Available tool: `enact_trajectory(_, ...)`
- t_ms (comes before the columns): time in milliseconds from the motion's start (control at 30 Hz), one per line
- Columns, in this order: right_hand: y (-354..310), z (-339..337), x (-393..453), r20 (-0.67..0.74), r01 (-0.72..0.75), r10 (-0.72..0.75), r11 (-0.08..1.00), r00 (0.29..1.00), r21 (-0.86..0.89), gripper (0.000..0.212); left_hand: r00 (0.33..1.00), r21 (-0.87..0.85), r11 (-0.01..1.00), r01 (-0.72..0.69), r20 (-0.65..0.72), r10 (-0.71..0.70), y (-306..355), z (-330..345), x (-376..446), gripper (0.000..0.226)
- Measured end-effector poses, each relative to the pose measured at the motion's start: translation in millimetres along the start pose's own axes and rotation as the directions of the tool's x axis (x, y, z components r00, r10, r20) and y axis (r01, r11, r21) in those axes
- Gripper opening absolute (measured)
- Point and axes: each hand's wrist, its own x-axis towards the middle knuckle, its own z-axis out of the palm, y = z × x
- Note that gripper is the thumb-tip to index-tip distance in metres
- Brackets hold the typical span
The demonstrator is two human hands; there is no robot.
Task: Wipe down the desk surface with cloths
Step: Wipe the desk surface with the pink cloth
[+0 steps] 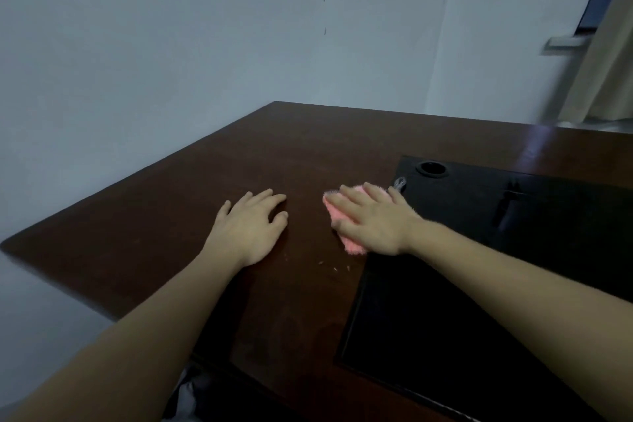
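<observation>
right hand [371, 221] flat on the pink cloth [346, 239], crumbs just near of it; left hand [251, 228] bare on the worktop [144, 216].
the right hand's fingers lie spread and straight, pressing the cloth to the brown wood at the left edge of the black mat [479, 284]; the cloth's long axis runs from far-left to near-right under the palm. pale crumbs [337, 266] sit on the wood just near of the cloth, so the coming stroke likely pulls toward the person, and the right hand is the closer one. the left hand rests flat, fingers loosely spread, holding nothing, a little left of the cloth and apart from it. most of the cloth is hidden by the hand; a small grey thing [399, 183] beyond the fingers and the dark shapes on the mat are hard to make out in the dim light. only one cloth shows.
</observation>
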Motion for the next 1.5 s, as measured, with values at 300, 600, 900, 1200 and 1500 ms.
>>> enact_trajectory(300, -23, 12, -58, 0.027, 0.126, -0.126, 0.992, 0.992, 0.004, 0.061, 1.000, 0.006, 1.000, -0.003, -0.009, 0.003, 1, 2, 0, 0.052)
enact_trajectory(600, -11, -6, 48, -0.001, -0.047, 0.047, 0.998, 0.999, 0.031, 0.062, 1.000, 0.002, 1.000, -0.007, -0.017, 0.007, 0, 2, 1, 0.052)
enact_trajectory(900, -39, 3, -5, 0.028, 0.084, -0.084, 0.996, 0.996, 0.000, 0.062, 0.999, -0.041, 0.999, -0.031, -0.034, 0.030, -4, -5, -1, 0.050)
enact_trajectory(1200, -42, 1, -7, 0.024, 0.166, -0.165, 0.986, 0.986, -0.024, 0.061, 0.999, 0.060, 0.997, 0.050, -0.024, -0.048, -61, -27, -2, 0.051)
enact_trajectory(1500, -38, -9, 108, -0.029, -0.039, 0.040, 0.999, 0.999, 0.031, 0.062, 0.995, 0.057, 0.994, 0.098, -0.013, -0.098, -75, -16, -1, 0.051)
